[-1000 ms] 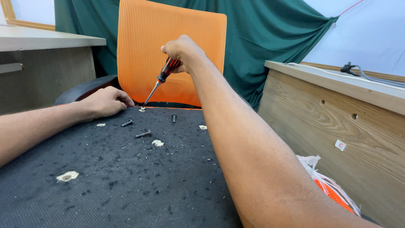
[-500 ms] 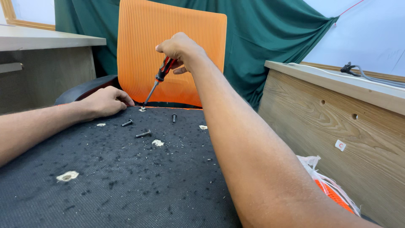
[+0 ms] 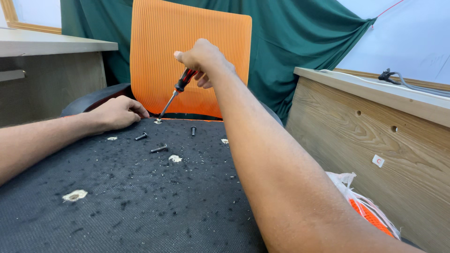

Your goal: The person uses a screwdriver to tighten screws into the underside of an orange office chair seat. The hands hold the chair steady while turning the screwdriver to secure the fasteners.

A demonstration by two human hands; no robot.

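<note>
Black, coarse-woven fabric is covering the chair seat [image 3: 117,197], speckled with pale crumbs and torn foam tufts. At its far edge, the right hand [image 3: 202,60] is gripping a screwdriver [image 3: 174,93] by its red-and-black handle, the thin steel shaft slanting down with its tip meeting the seat's rear edge. The left hand [image 3: 117,113] is resting curled on the seat just beside that tip, holding nothing visible. Three short dark bolts [image 3: 159,149] are lying loose near the tip. Behind the seat, a ribbed orange mesh backrest [image 3: 187,47] is standing upright.

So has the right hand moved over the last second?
Barely. The right hand shifted slightly left against the orange backrest, while the screwdriver tip stays by the backrest's base.
</note>
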